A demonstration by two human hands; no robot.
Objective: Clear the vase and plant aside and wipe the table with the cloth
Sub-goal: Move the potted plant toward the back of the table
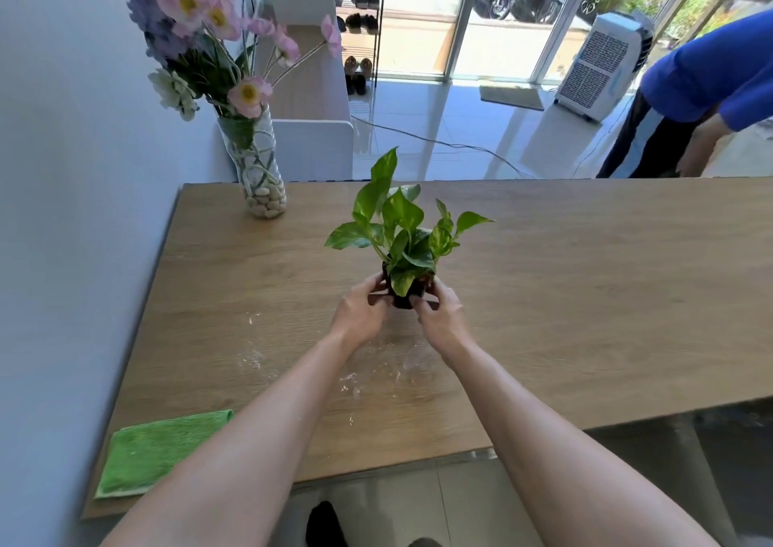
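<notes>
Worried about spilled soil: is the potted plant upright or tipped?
Upright: the potted plant has leaves rising above its pot, held between both hands.

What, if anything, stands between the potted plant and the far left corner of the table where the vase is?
Nothing visible does. Both hands hold the plant by its pot, and only bare table lies between it and the vase. The cloth lies at the near left corner, away from that path.
</notes>
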